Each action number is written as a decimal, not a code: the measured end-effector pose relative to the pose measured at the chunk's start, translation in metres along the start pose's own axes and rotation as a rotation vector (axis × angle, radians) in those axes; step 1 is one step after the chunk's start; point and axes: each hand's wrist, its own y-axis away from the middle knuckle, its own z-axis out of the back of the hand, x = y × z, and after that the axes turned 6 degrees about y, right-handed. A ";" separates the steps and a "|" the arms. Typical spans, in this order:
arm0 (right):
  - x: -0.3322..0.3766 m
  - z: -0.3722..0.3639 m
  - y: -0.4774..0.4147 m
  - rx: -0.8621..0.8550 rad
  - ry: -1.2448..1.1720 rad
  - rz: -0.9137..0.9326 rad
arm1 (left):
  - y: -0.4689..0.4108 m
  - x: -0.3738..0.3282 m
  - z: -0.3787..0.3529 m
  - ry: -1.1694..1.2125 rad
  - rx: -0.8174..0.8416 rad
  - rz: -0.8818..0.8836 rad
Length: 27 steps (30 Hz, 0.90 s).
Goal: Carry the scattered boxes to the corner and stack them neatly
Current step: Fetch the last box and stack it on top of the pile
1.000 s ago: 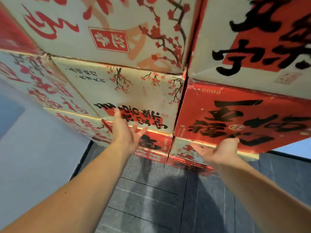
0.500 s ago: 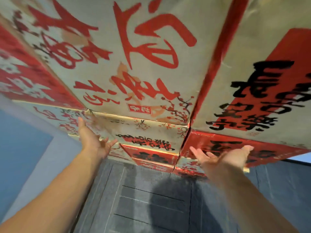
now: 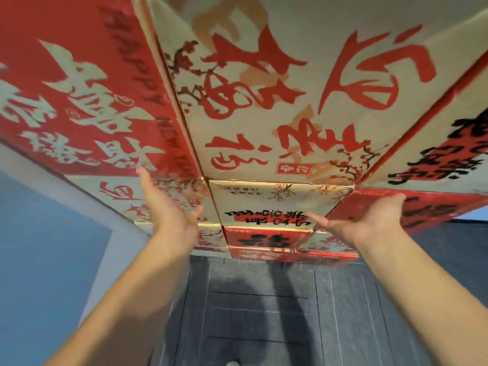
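Stack of printed cardboard boxes (image 3: 253, 143): several rows high, base on floor, L side just beside wall. Fills whole upper frame, seen close and from below.

Top row, L to R, edge to edge w/ tight seams:
- red cardboard box w/ cream characters (image 3: 74, 96), "HAPPY NEW" lettering down its R side
- cream cardboard box w/ large red brush characters (image 3: 290, 101), plum-branch print
- cream cardboard box w/ black characters on red panel (image 3: 449, 154)

Plain blue-grey wall (image 3: 39, 260): L of stack.

Dark grey tiled floor (image 3: 264, 313): below stack, arm shadows across it.

Lower row: cream box w/ black characters on red band (image 3: 274, 204); plain red box (image 3: 433, 210) directly to its R.

L hand (image 3: 169, 215): up at stack, fingers straight and together, thumb splayed to R. Fingertips at bottom edge of red cardboard box w/ cream characters; contact not confirmable. Nothing held.

R hand (image 3: 369, 220): palm up, fingers relaxed and slightly apart, pointing toward centre, in front of plain red box. Touching or not: cannot tell. Nothing held.
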 end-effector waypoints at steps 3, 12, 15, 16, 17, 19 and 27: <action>-0.011 -0.029 0.023 0.108 0.056 0.010 | 0.007 -0.036 -0.023 0.027 0.028 -0.041; -0.052 -0.021 0.004 0.035 0.118 0.021 | -0.020 -0.033 0.016 0.051 -0.076 -0.006; -0.071 -0.028 -0.002 0.028 0.100 -0.052 | -0.032 -0.031 0.017 0.062 -0.034 0.005; -0.075 -0.032 -0.001 0.038 0.099 -0.062 | -0.034 -0.033 0.014 0.064 -0.016 0.008; -0.077 -0.037 -0.001 0.054 0.094 -0.068 | -0.036 -0.035 0.011 0.064 -0.012 0.007; -0.077 -0.044 -0.003 0.090 0.078 -0.076 | -0.038 -0.037 0.008 0.055 -0.027 -0.008; -0.055 -0.050 0.046 0.141 0.042 -0.094 | 0.047 -0.051 -0.006 -0.178 0.090 -0.037</action>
